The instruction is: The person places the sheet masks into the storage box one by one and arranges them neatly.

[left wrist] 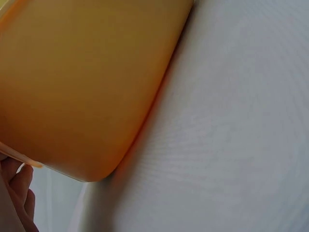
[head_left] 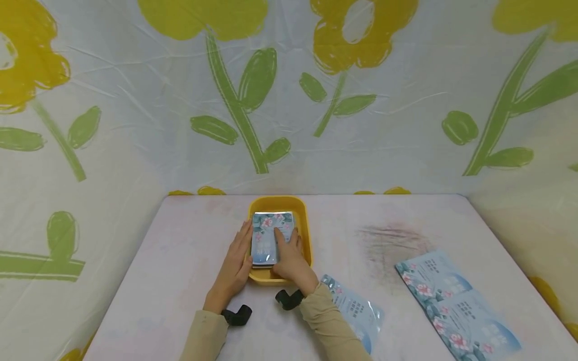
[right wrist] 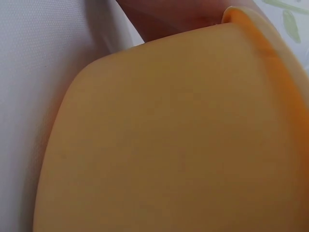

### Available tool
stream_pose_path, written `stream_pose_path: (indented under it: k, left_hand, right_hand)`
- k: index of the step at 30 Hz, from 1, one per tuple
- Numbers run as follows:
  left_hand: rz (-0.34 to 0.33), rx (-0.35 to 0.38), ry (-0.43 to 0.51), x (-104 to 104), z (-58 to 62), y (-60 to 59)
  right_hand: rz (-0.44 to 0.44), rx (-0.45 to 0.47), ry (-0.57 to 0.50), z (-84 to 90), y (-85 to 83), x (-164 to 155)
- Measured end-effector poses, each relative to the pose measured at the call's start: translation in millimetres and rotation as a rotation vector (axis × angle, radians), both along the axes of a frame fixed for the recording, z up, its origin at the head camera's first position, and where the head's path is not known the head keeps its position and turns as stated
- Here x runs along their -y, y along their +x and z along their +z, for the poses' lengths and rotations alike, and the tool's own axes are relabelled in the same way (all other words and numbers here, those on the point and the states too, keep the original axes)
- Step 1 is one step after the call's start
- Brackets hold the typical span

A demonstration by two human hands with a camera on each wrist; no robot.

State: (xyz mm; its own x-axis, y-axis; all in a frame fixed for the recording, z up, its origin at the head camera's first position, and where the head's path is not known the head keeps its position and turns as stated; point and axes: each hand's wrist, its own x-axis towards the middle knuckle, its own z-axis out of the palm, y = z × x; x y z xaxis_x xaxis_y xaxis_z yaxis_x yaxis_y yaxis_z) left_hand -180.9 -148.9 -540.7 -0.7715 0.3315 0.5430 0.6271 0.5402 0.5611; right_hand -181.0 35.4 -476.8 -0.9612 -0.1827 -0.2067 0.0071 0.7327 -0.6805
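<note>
Yellow tray (head_left: 304, 215) sat center frame on the counter (head_left: 180, 250), floral packet (head_left: 270, 240) stacked inside. Left hand (head_left: 236, 265) lay flat-fingered against the packet's left edge, over the tray rim. Right hand (head_left: 291, 258) pressed on the packet, fingers straight, gripping nothing. More packets (head_left: 456, 306) lay lower right, well apart.

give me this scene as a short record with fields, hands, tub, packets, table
left hand: flat against the left edge of the packet stack and tub, fingers straight
right hand: resting on top of the packet stack, fingers straight
tub: yellow, on the table, holds the stack
packet stack: floral foil packets, lying flat in the tub
loose packets: one by the right sleeve, a joined strip further right
table: pale, smudged patch right of the tub
</note>
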Motion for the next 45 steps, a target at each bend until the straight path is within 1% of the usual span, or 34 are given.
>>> stream_pose_path:
  k: [4,7,11,13,15,17,20,23,26,30,33,36,39,43,45]
  left_hand:
    - [0.0,-0.007,-0.006,-1,0.2,-2.3]
    - [-0.011,-0.015,-0.004,-1,0.1,-3.1]
    - [-0.019,-0.027,-0.003,0,-1.1,-4.4]
    - [-0.018,-0.034,-0.004,1,-1.5,-5.5]
    - [-0.015,-0.042,-0.003,1,-1.3,-6.1]
    - [-0.014,-0.039,-0.003,1,-1.5,-5.7]
    - [0.002,-0.013,-0.011,1,-1.4,-2.8]
    - [0.02,0.011,-0.022,1,-1.3,-0.1]
    - [0.026,0.018,-0.03,0,-1.2,0.1]
    - [0.017,0.015,-0.024,-1,-0.5,-0.6]
    - [0.014,0.008,-0.025,-1,-0.6,-0.9]
    - [0.012,0.002,-0.027,-1,-0.5,-0.6]
    - [0.014,-0.004,-0.024,0,-0.4,0.2]
    - [0.017,0.002,-0.021,-1,0.3,1.0]
    - [0.016,0.012,-0.02,-1,0.1,1.5]
  right_hand:
    - [-0.004,-0.006,-0.009,1.8,0.0,-1]
    - [0.015,-0.036,-0.009,4.8,3.0,-3]
    - [0.096,-0.136,-0.044,11.8,8.1,-10]
    - [0.138,-0.188,-0.097,19.5,9.1,-17]
    - [0.179,-0.215,-0.169,29.0,9.5,-27]
    - [0.209,-0.219,-0.244,39.4,11.0,-39]
    - [0.251,-0.214,-0.351,50.7,12.4,-59]
    - [0.261,-0.232,-0.405,55.9,11.5,-80]
    - [0.224,-0.247,-0.372,57.8,10.4,-101]
    - [0.184,-0.253,-0.276,55.3,12.0,-127]
    - [0.188,-0.255,-0.209,51.3,14.6,-141]
    - [0.206,-0.236,-0.143,47.2,19.6,-152]
    - [0.204,-0.177,-0.064,41.5,26.9,-157]
    - [0.145,-0.047,0.031,32.3,40.6,-158]
    - [0.132,-0.001,0.078,26.2,49.2,-158]
